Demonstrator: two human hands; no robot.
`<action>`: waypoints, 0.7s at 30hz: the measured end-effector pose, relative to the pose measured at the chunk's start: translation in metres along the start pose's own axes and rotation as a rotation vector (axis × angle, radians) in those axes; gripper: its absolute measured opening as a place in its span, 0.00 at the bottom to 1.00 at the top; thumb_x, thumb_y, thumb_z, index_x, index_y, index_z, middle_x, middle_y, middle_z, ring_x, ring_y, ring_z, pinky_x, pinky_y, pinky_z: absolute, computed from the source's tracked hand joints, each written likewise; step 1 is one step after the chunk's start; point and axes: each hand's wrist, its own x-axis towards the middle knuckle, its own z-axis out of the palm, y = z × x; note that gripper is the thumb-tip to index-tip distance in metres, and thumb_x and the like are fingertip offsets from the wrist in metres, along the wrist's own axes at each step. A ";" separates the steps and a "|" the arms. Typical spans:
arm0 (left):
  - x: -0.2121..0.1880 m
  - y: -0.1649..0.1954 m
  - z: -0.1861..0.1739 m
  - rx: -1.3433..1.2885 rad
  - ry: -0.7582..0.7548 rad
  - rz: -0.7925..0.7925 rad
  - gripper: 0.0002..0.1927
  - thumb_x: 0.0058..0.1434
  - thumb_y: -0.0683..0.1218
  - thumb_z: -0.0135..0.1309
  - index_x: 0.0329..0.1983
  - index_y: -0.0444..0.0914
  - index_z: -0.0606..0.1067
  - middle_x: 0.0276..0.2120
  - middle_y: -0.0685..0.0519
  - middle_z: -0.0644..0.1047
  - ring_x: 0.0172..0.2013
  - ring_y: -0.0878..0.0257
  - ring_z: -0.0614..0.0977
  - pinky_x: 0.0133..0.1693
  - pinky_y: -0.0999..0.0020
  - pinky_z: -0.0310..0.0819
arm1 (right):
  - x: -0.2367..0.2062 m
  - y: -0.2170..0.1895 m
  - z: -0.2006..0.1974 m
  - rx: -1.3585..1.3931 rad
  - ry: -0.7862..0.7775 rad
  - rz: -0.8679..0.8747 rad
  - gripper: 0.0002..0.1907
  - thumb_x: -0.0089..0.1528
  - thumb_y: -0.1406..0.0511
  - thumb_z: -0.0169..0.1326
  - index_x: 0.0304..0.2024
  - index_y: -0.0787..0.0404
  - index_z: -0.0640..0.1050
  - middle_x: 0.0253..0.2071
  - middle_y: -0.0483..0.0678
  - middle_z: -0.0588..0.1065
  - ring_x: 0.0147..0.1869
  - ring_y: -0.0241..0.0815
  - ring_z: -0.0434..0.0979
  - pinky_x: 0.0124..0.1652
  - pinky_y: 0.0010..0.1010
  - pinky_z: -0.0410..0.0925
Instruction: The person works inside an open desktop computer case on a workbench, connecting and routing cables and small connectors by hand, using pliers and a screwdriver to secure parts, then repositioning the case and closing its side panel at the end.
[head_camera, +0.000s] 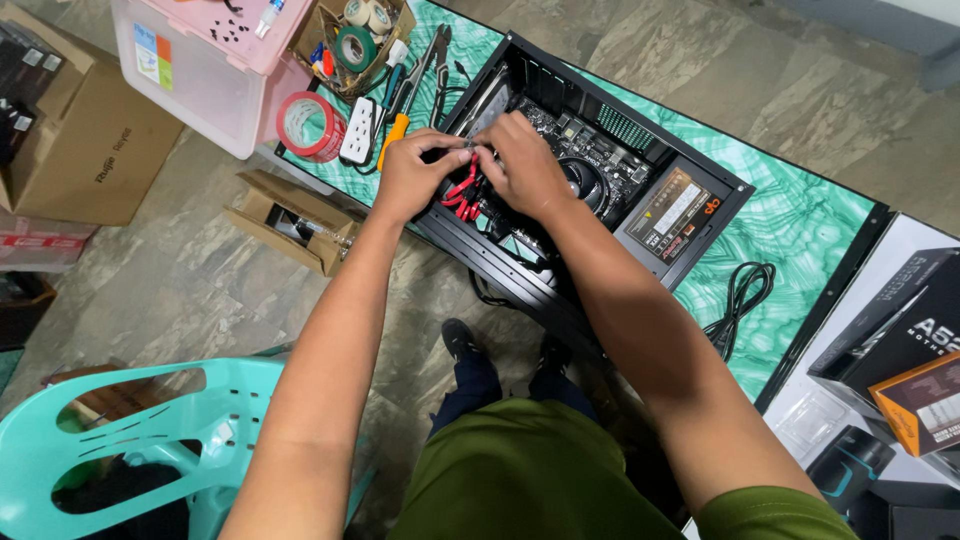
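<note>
Both hands meet inside the open black computer case (600, 180) at twelve o'clock: I see my left hand (405, 175) pinching the red cables (462, 190) while my right hand (525, 165) curls its fingers onto them. I judge I'm mid-way through connecting cables; next calls for a steady, aligned push beside the motherboard (590, 150).

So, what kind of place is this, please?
Probably a home or small-shop computer repair spot. Both hands, left and right, work on red cables inside an open PC case on a green table. A box of tape rolls stands nearby, over a tiled floor.
</note>
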 end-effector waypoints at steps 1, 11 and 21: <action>0.000 -0.001 0.000 -0.010 0.001 0.002 0.09 0.59 0.42 0.66 0.42 0.34 0.84 0.36 0.51 0.83 0.38 0.64 0.83 0.43 0.72 0.76 | 0.000 -0.002 0.000 -0.024 0.003 -0.034 0.10 0.63 0.71 0.60 0.45 0.66 0.76 0.42 0.55 0.71 0.50 0.57 0.71 0.49 0.42 0.68; -0.002 0.001 0.009 0.038 0.069 0.049 0.08 0.61 0.44 0.64 0.40 0.34 0.83 0.36 0.49 0.83 0.38 0.61 0.84 0.44 0.70 0.76 | -0.005 0.003 0.005 -0.090 0.019 -0.082 0.09 0.62 0.71 0.61 0.44 0.64 0.77 0.40 0.53 0.72 0.48 0.55 0.72 0.48 0.40 0.68; -0.007 0.012 0.012 0.148 0.116 0.106 0.07 0.59 0.43 0.64 0.40 0.37 0.84 0.37 0.49 0.83 0.41 0.56 0.83 0.46 0.65 0.75 | -0.018 0.060 0.031 0.693 -0.159 0.583 0.07 0.68 0.66 0.55 0.43 0.64 0.80 0.38 0.44 0.80 0.45 0.31 0.78 0.50 0.25 0.70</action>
